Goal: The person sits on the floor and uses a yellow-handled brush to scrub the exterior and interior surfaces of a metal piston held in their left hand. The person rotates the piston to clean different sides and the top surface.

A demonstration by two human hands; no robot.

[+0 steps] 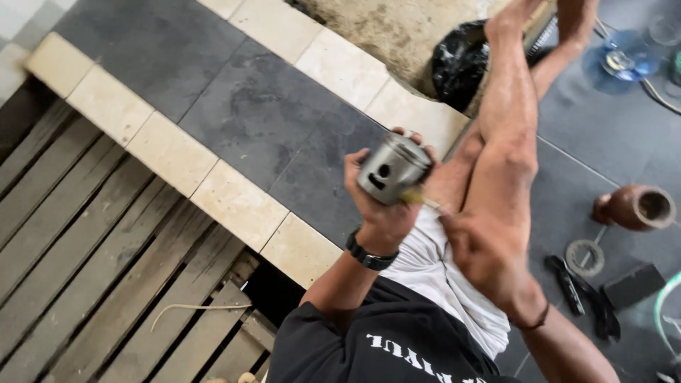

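My left hand (379, 206) is shut around a grey metal piston (392, 169), a short cylinder with a round pin hole in its side, held up above my lap. My right hand (482, 248) grips a thin stick-like tool (420, 201) whose yellowish tip touches the lower edge of the piston. A black watch sits on my left wrist and a thin band on my right. My bare legs stretch away across the floor beyond the hands.
Dark and cream floor tiles (262, 120) lie to the left, with a wooden slat pallet (92, 262) beyond them. On the right floor are a brown cylinder part (638, 207), a ring gasket (584, 257), black tools (574, 284), a black bag (457, 60) and a blue fan (624, 60).
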